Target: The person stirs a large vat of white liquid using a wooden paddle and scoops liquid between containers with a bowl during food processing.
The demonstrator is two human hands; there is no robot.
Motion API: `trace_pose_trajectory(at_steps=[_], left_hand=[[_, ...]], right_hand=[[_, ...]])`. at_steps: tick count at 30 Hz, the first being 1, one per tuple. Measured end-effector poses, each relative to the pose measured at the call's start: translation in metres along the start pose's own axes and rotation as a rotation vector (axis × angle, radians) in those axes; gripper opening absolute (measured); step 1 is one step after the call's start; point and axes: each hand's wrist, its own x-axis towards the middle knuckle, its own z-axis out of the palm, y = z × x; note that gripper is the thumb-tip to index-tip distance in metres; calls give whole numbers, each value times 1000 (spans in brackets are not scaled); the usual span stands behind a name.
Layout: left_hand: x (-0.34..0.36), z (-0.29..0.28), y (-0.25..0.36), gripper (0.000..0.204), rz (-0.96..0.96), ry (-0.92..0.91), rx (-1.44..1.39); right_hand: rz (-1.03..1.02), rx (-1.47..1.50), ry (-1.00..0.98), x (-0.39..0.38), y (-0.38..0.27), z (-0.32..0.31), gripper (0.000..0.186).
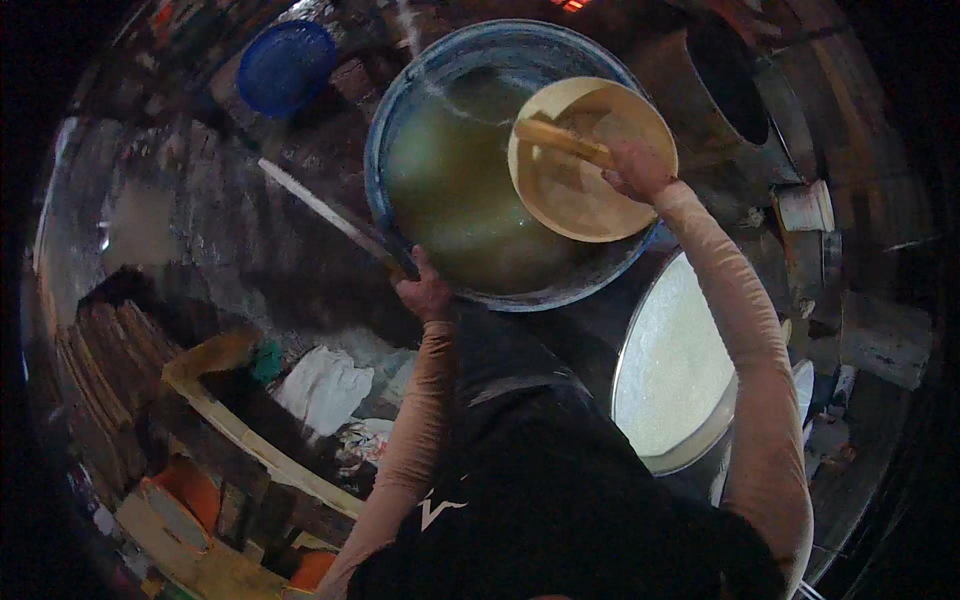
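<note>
My right hand (645,170) is closed on the wooden handle (562,140) of a large, round, pale yellow dipper (585,215). The dipper is over the right side of a big blue-rimmed tub (378,190). Inside that tub lies cloudy, greenish-yellow liquid (450,190); part of its surface is hidden by the dipper. By the tub's near left rim, my left hand (425,290) grips a long thin stick (325,212). It slants up and left, dark near my fingers and whitish toward its far end.
A round vat of whitish contents (675,360) stands close by my right arm. A blue round lid or basin (287,68) is at the far left, and a dark-mouthed barrel (725,85) at the far right. Wooden boards (270,450) and crumpled white cloth or plastic (325,385) lie at lower left.
</note>
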Motion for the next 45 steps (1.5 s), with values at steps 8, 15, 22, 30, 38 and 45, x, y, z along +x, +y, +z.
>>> trace_pose_trajectory(at_steps=[8, 15, 22, 30, 38, 45], left_hand=[[5, -6, -13, 58, 65, -14, 43], [-1, -3, 2, 56, 28, 16, 144], [-6, 5, 4, 53, 122, 104, 150], [-15, 23, 12, 50, 193, 20, 18], [-13, 9, 22, 43, 139, 29, -89], [-8, 6, 17, 55, 125, -31, -12]], right_hand=[[-49, -329, -372, 82, -62, 104, 18], [-170, -427, -608, 95, -97, 194, 26], [-199, -137, -427, 108, -124, 204, 29], [-74, -3, -465, 103, -96, 237, 34], [254, 500, -271, 89, -125, 141, 50], [114, 651, 82, 53, -109, 82, 41]])
